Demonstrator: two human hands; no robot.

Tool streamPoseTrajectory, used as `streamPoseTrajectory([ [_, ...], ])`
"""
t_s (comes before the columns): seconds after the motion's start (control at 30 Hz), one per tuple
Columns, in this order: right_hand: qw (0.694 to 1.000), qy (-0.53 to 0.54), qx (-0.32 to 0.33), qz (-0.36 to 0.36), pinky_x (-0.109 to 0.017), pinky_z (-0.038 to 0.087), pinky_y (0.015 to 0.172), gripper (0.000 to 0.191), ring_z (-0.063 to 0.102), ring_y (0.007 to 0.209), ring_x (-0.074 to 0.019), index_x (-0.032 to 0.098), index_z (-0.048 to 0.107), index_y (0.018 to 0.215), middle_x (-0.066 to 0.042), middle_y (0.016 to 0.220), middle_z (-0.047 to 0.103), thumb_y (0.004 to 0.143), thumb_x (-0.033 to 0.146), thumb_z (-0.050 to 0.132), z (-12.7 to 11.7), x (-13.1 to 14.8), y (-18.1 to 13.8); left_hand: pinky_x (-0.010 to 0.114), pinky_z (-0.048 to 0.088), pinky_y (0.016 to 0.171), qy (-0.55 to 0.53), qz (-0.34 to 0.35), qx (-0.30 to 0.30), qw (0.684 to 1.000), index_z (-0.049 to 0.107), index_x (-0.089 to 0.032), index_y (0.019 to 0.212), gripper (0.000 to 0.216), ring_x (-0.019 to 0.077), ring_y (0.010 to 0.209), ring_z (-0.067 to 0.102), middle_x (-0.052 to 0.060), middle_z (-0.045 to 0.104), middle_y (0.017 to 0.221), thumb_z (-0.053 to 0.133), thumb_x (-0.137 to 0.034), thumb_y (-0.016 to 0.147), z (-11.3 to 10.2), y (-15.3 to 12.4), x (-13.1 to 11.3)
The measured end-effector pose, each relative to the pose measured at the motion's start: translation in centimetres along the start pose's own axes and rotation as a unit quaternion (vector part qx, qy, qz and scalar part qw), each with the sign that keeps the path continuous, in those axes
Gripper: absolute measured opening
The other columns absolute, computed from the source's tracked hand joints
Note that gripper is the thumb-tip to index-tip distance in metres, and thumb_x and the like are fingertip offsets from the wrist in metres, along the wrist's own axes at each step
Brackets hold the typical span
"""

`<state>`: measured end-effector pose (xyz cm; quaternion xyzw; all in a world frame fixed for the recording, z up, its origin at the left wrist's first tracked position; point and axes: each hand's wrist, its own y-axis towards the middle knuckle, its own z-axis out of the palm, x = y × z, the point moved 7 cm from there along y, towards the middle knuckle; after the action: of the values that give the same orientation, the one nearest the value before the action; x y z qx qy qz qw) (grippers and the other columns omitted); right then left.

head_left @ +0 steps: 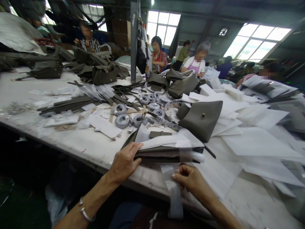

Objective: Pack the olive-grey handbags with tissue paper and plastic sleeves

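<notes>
At the table's front edge lies a dark olive handbag [164, 156], with white foam sheeting [166, 141] over it and a translucent band around its right part. My left hand [126, 160] grips the bag's left end, fingers on top and thumb at the near edge. Below the bag, my right hand [188, 178] pinches a translucent plastic strip [173, 190] that hangs over the table edge. A flap with a strap loop [160, 134] shows behind the foam. Another olive handbag [202, 119] with a gold clasp leans just beyond.
White foam sheets [259, 140] are piled on the right. Wrapped coiled straps [122, 121] and dark flat straps [71, 103] lie across the middle. More olive bags [102, 74] are heaped further back near a metal post [133, 41]. Several people work behind the table [100, 156].
</notes>
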<state>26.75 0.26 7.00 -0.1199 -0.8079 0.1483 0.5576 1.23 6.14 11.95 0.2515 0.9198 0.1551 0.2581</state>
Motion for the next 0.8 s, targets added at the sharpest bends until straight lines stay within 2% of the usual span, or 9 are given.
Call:
streamPoseTrajectory([
  [0.07,1.000,-0.018,-0.025,-0.001,-0.023,0.032,0.041,0.033,0.046,0.044,-0.0108,0.019,0.056,0.063,0.004,0.049,0.052,0.064,0.047,0.074,-1.9,-0.3,0.3,0.034,0.053,0.089,0.004,0.005,-0.005,1.000,0.051,-0.024,0.126,0.051,0.0226,0.102,0.065,0.004,0.064,0.111,0.060,-0.009,0.078,-0.1,0.1,0.0],
  [0.13,0.998,-0.030,-0.061,-0.004,-0.022,0.031,0.040,0.034,0.046,0.042,-0.0109,0.019,0.057,0.065,0.005,0.048,0.051,0.066,0.049,0.072,-5.1,-0.9,0.3,0.034,0.054,0.088,0.007,0.016,-0.013,1.000,0.051,-0.024,0.127,0.049,0.0224,0.103,0.065,0.004,0.064,0.112,0.057,-0.011,0.080,0.0,0.1,0.0],
  [0.27,0.981,-0.047,-0.187,0.003,-0.021,0.029,0.036,0.038,0.047,0.040,-0.0113,0.021,0.053,0.063,0.005,0.045,0.050,0.065,0.052,0.074,-15.3,-3.0,-1.0,0.032,0.054,0.084,0.024,0.038,-0.039,0.998,0.050,-0.026,0.128,0.047,0.0224,0.102,0.067,0.003,0.065,0.114,0.054,-0.017,0.083,0.1,-0.1,0.4],
  [0.37,0.952,-0.049,-0.301,0.020,-0.025,0.038,0.038,0.040,0.053,0.042,-0.0151,0.019,0.059,0.065,0.000,0.048,0.057,0.059,0.052,0.079,-23.9,-4.2,-3.1,0.031,0.054,0.081,0.045,0.051,-0.050,0.996,0.050,-0.028,0.130,0.046,0.0227,0.099,0.069,0.003,0.066,0.116,0.053,-0.024,0.085,0.4,-0.3,0.9],
  [0.47,0.914,-0.047,-0.402,0.014,-0.032,0.052,0.052,0.042,0.065,0.057,-0.0222,0.017,0.061,0.068,-0.008,0.063,0.067,0.055,0.053,0.080,-30.1,-4.4,-5.0,0.032,0.055,0.079,0.062,0.062,-0.057,0.995,0.050,-0.029,0.131,0.045,0.0235,0.097,0.070,0.002,0.066,0.117,0.051,-0.030,0.086,0.5,-0.2,1.1],
  [0.53,0.895,-0.051,-0.443,-0.006,-0.034,0.055,0.064,0.042,0.069,0.070,-0.0242,0.017,0.062,0.072,-0.011,0.075,0.070,0.058,0.055,0.076,-32.4,-4.1,-5.5,0.033,0.056,0.075,0.071,0.066,-0.060,0.993,0.050,-0.029,0.132,0.045,0.0245,0.094,0.071,0.002,0.067,0.116,0.050,-0.032,0.087,0.5,-0.1,1.0],
  [0.6,0.885,-0.064,-0.461,-0.018,-0.035,0.055,0.068,0.040,0.069,0.076,-0.0247,0.018,0.064,0.073,-0.010,0.078,0.071,0.061,0.056,0.072,-33.4,-3.8,-5.6,0.034,0.057,0.073,0.075,0.071,-0.060,0.993,0.049,-0.030,0.133,0.044,0.0253,0.093,0.072,0.002,0.068,0.115,0.049,-0.034,0.088,0.4,0.0,0.9],
  [0.73,0.871,-0.122,-0.477,-0.007,-0.040,0.051,0.073,0.034,0.065,0.080,-0.0300,0.020,0.068,0.064,-0.009,0.071,0.069,0.055,0.051,0.076,-34.2,-2.8,-6.2,0.035,0.057,0.073,0.076,0.082,-0.066,0.992,0.049,-0.030,0.132,0.042,0.0258,0.093,0.072,0.003,0.068,0.114,0.047,-0.036,0.090,0.1,0.1,0.8],
  [0.8,0.870,-0.142,-0.472,-0.016,-0.040,0.048,0.077,0.035,0.063,0.084,-0.0303,0.021,0.070,0.067,-0.008,0.076,0.070,0.057,0.054,0.076,-34.1,-1.5,-7.1,0.034,0.057,0.073,0.081,0.081,-0.066,0.991,0.050,-0.029,0.131,0.041,0.0253,0.092,0.072,0.003,0.068,0.114,0.047,-0.035,0.090,0.0,0.1,0.7],
])
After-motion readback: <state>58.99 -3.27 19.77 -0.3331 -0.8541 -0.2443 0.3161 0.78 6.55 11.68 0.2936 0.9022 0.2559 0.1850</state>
